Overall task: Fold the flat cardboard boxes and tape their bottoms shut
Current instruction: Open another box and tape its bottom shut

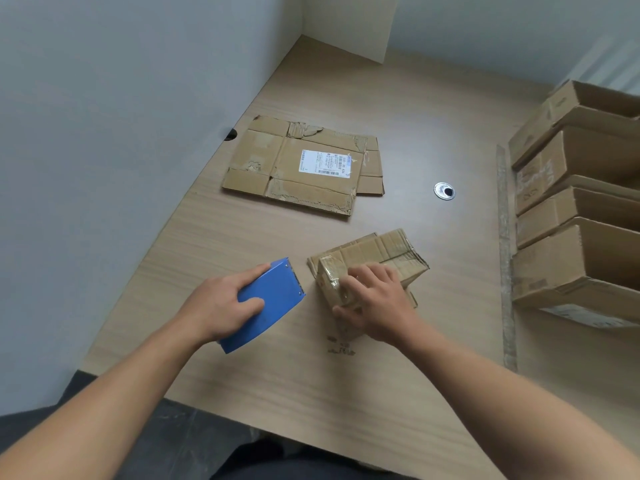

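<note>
Hands working near table's front edge | left hand [221, 303] gripping blue tape dispenser [266, 303], tape roll hidden | right hand [375, 301] curling over folded cardboard box [370, 261], covering its taped seam | flat cardboard box [301, 164] lying farther back | assembled boxes [575, 216] stacking at right, cut off by frame.

Forearms [104, 403] bare to left hand [221, 304], right hand [379, 303]; dark garment [277, 462] below.

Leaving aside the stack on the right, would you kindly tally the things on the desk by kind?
Flat boxes: 2, one under the other
Folded box: 1
Tape dispenser: 1
Grommet: 1
Total: 5
</note>
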`<action>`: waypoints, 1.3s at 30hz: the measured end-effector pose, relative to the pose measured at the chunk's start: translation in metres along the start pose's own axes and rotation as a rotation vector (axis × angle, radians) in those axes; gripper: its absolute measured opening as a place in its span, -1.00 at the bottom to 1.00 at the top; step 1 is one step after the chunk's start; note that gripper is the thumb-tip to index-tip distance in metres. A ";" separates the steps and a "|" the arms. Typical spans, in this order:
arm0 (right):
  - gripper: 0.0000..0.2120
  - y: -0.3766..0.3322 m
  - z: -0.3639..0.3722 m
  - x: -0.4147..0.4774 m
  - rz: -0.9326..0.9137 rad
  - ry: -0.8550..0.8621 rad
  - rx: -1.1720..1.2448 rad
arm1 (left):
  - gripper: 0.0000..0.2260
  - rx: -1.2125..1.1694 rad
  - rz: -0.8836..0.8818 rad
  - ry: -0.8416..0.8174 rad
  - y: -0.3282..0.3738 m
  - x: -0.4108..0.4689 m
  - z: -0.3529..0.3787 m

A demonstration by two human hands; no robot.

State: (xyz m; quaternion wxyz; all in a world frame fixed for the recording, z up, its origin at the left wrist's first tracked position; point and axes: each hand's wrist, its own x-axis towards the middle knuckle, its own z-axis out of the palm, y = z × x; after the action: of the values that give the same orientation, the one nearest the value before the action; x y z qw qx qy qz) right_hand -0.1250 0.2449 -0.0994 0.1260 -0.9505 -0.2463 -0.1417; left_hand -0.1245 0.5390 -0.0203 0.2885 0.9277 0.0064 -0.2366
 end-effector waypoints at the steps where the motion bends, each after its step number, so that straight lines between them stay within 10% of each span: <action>1: -0.67 -0.004 0.003 -0.001 0.012 0.030 -0.016 | -0.36 -0.002 0.002 0.000 -0.001 0.000 0.000; 12: -0.65 -0.058 -0.001 0.024 0.417 -0.140 -0.104 | -0.37 -0.006 0.044 0.057 -0.013 -0.003 -0.029; 19: -0.54 -0.028 -0.050 0.035 0.269 -0.288 0.016 | -0.38 -0.025 0.091 0.070 -0.010 -0.005 -0.042; 24: -0.25 0.014 -0.070 0.003 0.415 -0.741 0.099 | -0.37 -0.014 0.126 0.041 -0.010 -0.006 -0.041; 39: -0.26 -0.064 -0.044 -0.016 0.860 -0.392 0.371 | -0.40 0.036 0.207 -0.012 -0.009 0.004 -0.050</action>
State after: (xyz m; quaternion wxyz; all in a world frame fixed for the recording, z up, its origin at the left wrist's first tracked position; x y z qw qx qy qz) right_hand -0.1803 0.2788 -0.0535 0.2911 -0.9362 0.1275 0.1501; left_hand -0.1004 0.5726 0.0096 0.2947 0.9271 -0.0954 -0.2110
